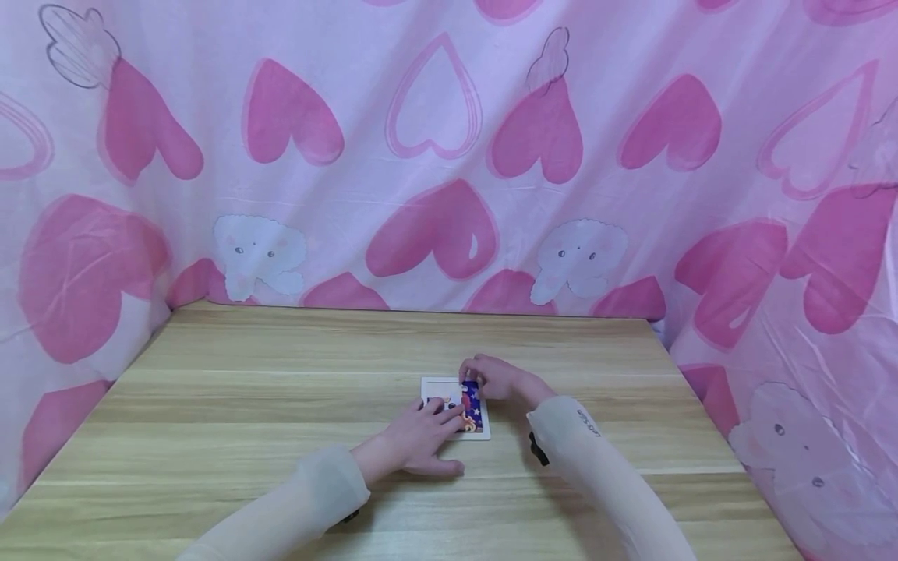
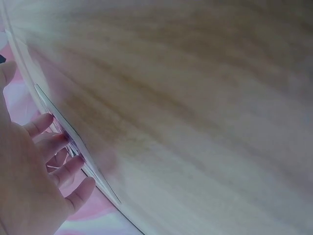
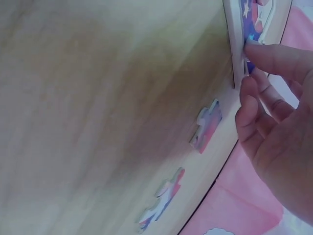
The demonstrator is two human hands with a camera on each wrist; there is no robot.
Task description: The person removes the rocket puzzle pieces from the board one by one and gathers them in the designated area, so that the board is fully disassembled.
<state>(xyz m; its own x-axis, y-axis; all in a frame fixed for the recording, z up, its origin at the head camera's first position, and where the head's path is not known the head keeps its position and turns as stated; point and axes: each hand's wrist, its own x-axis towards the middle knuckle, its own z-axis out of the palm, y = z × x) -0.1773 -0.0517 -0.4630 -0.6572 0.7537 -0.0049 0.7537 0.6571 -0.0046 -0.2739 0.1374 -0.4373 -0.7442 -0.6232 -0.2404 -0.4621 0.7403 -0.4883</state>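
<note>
The framed puzzle (image 1: 475,413) lies flat on the surface (image 1: 316,351), long axis seemingly pointing away from me. My left hand (image 1: 418,436) spreads unclenched over it — the right hand (image 1: 500,379), nearer its far right corner, curls there; whether it's pinching, I can't tell.

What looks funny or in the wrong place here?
In the right wrist view, a loose puzzle piece lies on the table outside the white-edged tray, with a second loose piece farther off. They look out of place because the starry picture sits inside the tray. I see nothing spilled or broken.
</note>
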